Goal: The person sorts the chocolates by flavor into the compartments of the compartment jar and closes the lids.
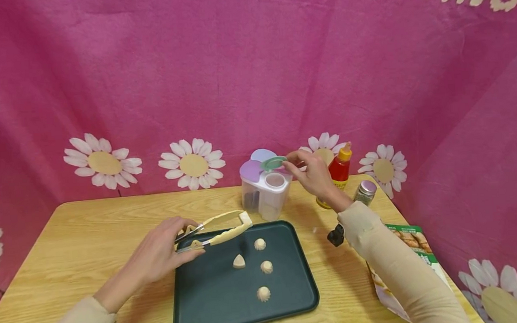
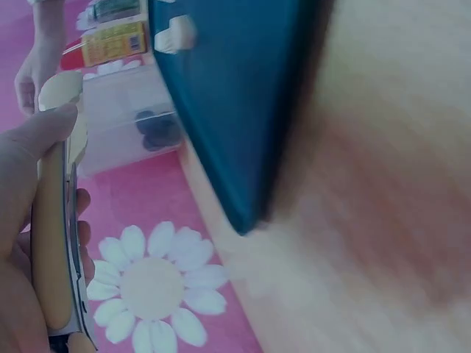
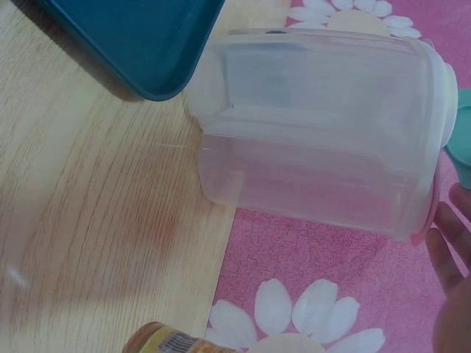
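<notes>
In the head view my left hand grips a pair of tongs with cream-coloured tips, held over the back left of a dark baking tray. A small white piece sits between the tong tips. My right hand pinches the edge of a raised green lid on a clear multi-compartment container. Under that lid a round opening shows. Its neighbouring purple lid lies flat. On the tray are several small cream swirled pieces and one smooth triangular piece.
Right of the container stand a red sauce bottle with a yellow cap and a spice jar with a purple lid. A green and white food packet lies partly under my right forearm. A pink daisy-print cloth hangs behind the wooden table.
</notes>
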A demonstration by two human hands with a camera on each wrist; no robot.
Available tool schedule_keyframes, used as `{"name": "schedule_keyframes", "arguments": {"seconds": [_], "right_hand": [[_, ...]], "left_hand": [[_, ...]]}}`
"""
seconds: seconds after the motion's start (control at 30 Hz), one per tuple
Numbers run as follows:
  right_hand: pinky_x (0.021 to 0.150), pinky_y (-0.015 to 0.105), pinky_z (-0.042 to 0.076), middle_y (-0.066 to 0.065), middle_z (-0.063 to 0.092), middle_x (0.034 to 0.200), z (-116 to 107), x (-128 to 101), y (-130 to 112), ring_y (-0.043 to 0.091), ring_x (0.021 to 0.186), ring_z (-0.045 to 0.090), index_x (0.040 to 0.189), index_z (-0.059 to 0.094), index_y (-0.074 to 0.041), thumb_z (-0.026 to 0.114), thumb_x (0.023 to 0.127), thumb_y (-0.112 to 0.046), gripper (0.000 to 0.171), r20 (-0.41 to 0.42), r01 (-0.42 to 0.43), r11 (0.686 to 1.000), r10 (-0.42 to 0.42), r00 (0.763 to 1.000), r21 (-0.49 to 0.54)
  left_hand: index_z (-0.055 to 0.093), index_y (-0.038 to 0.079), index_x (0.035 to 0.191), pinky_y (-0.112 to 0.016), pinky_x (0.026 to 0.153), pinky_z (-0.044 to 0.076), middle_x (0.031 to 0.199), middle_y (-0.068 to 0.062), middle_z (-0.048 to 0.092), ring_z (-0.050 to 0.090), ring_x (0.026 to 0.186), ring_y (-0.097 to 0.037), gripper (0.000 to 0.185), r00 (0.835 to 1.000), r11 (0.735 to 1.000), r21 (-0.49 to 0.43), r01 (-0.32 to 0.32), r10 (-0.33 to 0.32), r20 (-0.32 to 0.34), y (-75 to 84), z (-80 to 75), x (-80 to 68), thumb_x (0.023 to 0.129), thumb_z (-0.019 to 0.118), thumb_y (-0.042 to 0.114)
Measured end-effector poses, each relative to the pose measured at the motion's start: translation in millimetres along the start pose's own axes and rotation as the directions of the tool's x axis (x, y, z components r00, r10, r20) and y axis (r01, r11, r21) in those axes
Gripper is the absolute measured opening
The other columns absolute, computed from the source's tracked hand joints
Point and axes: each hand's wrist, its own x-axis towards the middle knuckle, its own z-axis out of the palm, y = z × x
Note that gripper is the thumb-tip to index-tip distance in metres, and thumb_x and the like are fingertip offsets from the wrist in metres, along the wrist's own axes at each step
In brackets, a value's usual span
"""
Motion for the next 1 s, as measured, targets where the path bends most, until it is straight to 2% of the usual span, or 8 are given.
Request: {"name": "schedule_keyframes", "arguments": {"seconds": [0.23, 0.43, 0.53, 0.7, 1.0], "right_hand": [[0.083, 0.049, 0.064, 0.015, 0.079, 0.098, -0.9, 0.3, 2.0, 0.030, 0.088, 0.073, 0.108, 0.074, -0.001, 0.077, 0.096, -0.014, 0.018, 0.003, -0.004, 1.000, 0.004, 1.000, -0.002], [0.082, 0.049, 0.064, 0.015, 0.078, 0.098, -2.7, 0.1, 1.7, 0.029, 0.088, 0.073, 0.108, 0.074, -0.002, 0.076, 0.097, -0.014, 0.017, 0.008, -0.006, 1.000, 0.006, 1.000, 0.012], [0.082, 0.049, 0.064, 0.015, 0.078, 0.098, -2.3, 0.3, 1.9, 0.029, 0.088, 0.073, 0.108, 0.073, -0.002, 0.076, 0.097, -0.014, 0.016, 0.008, -0.001, 1.000, 0.001, 1.000, 0.017], [0.083, 0.048, 0.064, 0.015, 0.078, 0.098, -1.8, 0.9, 1.1, 0.028, 0.087, 0.073, 0.108, 0.073, -0.002, 0.076, 0.097, -0.013, 0.016, 0.009, 0.000, 1.000, 0.000, 1.000, 0.019], [0.083, 0.049, 0.064, 0.014, 0.078, 0.099, -1.2, 1.1, 0.8, 0.028, 0.088, 0.073, 0.109, 0.073, -0.002, 0.076, 0.097, -0.013, 0.017, 0.014, -0.009, 1.000, 0.009, 1.000, 0.020]], "left_hand": [[0.069, 0.010, 0.124, -0.048, 0.086, 0.061, 0.114, -0.010, 0.073, 0.065, 0.097, -0.023, 0.057, 0.998, 0.999, -0.018, -0.041, 0.041, -0.051, 13.3, 4.8, 40.0, 0.079, 0.093, 0.034], [0.067, 0.008, 0.122, -0.036, 0.076, 0.054, 0.105, -0.008, 0.070, 0.057, 0.088, -0.020, 0.057, 0.996, 0.998, -0.018, -0.055, 0.053, -0.069, 27.2, 5.8, 72.7, 0.079, 0.093, 0.035], [0.066, 0.008, 0.121, -0.035, 0.076, 0.053, 0.103, -0.008, 0.069, 0.057, 0.089, -0.020, 0.056, 0.996, 0.998, -0.015, -0.059, 0.058, -0.069, 32.2, 6.0, 85.0, 0.079, 0.093, 0.034], [0.066, 0.009, 0.120, -0.040, 0.082, 0.056, 0.106, -0.007, 0.069, 0.058, 0.093, -0.022, 0.053, 0.997, 0.999, -0.010, -0.050, 0.050, -0.057, 40.3, 6.3, 97.5, 0.081, 0.092, 0.033], [0.067, 0.008, 0.117, -0.042, 0.083, 0.056, 0.105, -0.010, 0.070, 0.058, 0.093, -0.022, 0.053, 0.999, 1.000, 0.009, -0.019, 0.019, -0.034, 46.3, 8.9, 103.9, 0.080, 0.092, 0.036]]}}
